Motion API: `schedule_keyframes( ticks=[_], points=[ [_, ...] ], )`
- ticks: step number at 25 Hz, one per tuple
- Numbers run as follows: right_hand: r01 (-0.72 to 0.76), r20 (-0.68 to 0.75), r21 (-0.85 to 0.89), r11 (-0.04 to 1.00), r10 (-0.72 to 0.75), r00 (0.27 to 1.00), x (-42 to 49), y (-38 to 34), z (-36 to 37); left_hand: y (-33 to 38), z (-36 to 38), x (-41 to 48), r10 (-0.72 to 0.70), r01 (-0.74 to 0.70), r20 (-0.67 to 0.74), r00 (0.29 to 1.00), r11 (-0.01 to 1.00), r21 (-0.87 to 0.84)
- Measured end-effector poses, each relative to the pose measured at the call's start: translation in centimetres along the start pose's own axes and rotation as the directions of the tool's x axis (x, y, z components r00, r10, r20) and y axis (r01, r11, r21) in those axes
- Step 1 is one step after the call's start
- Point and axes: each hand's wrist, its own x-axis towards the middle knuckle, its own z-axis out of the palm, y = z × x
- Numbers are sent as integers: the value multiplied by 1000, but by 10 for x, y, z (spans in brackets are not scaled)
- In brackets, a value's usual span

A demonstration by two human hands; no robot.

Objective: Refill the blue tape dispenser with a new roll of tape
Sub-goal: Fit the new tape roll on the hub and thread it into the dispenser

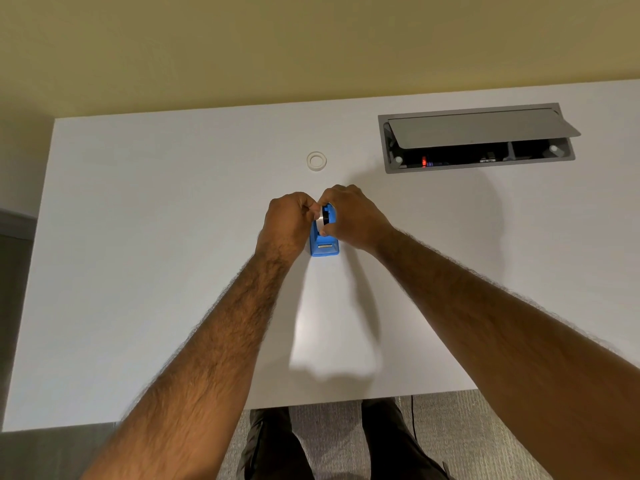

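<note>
At the middle of the white desk [138,237], the blue tape dispenser [324,245] stands with its cutter end toward the near edge, and both hands meet over its far, rounded end. The left hand [287,225] is curled, its fingertips pinched together on a dark-and-pale ring [325,216] seated in the dispenser's cradle. The right hand [349,216] is clamped on the dispenser body, thumb on the near side and fingers wrapped over the far end, steadying it. Both forearms reach straight out from the near edge and converge, wrists slightly bent inward.

A roll of tape [316,161] lies flat on the desk farther away, well apart from the hands and untouched; whether it is the new roll cannot be told for sure. To the far right sits an open cable hatch [478,140].

The dispenser looks like rigid plastic, light enough to tip or slide, so bracing its body is probably sensible. The ring is likely stiff and smooth; it is best gripped by its rim or hub, clear of any sticky face. The serrated cutter at the near end is worth avoiding.
</note>
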Motion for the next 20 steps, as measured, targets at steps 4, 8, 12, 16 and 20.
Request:
schedule_keyframes(
  ticks=[4, 8, 12, 16, 20],
  points=[
    [-1, 7, 1, 1000, 1, 1000, 0, -1, 1, 0, 2, -2, -29, 29, 5, 1000, 1000, -12],
    [-3, 8, -3, 1000, 3, 1000, 1, -2, -1, 2, 2, -4, -39, 39, 9, 999, 999, 4],
    [-3, 5, -6, 1000, 3, 1000, 0, -2, -1, -2, 4, -11, -4, 2, -27, 1000, 999, -40],
    [-6, 2, 1, 1000, 6, 1000, 0, -2, -1, -2, 5, -11, 7, -8, -20, 1000, 999, -38],
    [-7, -3, 4, 1000, 7, 1000, -1, -3, 0, -1, 4, -10, -6, 7, -6, 1000, 1000, 26]
  ],
)
